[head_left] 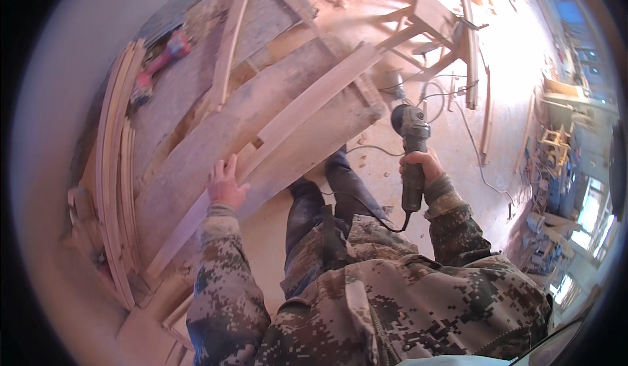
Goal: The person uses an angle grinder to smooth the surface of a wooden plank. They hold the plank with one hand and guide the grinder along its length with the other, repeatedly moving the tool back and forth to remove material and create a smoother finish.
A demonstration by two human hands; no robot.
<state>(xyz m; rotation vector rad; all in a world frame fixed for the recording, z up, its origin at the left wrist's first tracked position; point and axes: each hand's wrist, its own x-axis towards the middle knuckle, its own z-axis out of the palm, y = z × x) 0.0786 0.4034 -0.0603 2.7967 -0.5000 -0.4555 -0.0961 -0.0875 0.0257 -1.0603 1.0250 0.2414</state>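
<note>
1. Angle grinder (411,150): held upright in the right hand (422,168), off to the right of the table, over the sawdust floor (517,71). Grip is closed around the dark body, disc end up.
2. Handling, my read: compact but dense tool, rigid housing, weight biased toward the head. Best hold is the barrel below the head, as now; keep fingers away from the disc.
3. Cord (366,149) runs from the tool's lower end and trails over the floor. Likely snag risk near the legs.
4. Left hand (224,184): flat, fingers spread, resting on the long pale plank (288,121) lying diagonally on the table (196,163). Not gripping, just pressing.
5. Plank looks stiff, light for its length, dusty so possibly slick; hold near mid-length.
6. Further out: bent wood strips (114,170) stacked at left, a red tool (160,62) at top left, a wooden frame (432,22) at top right.
</note>
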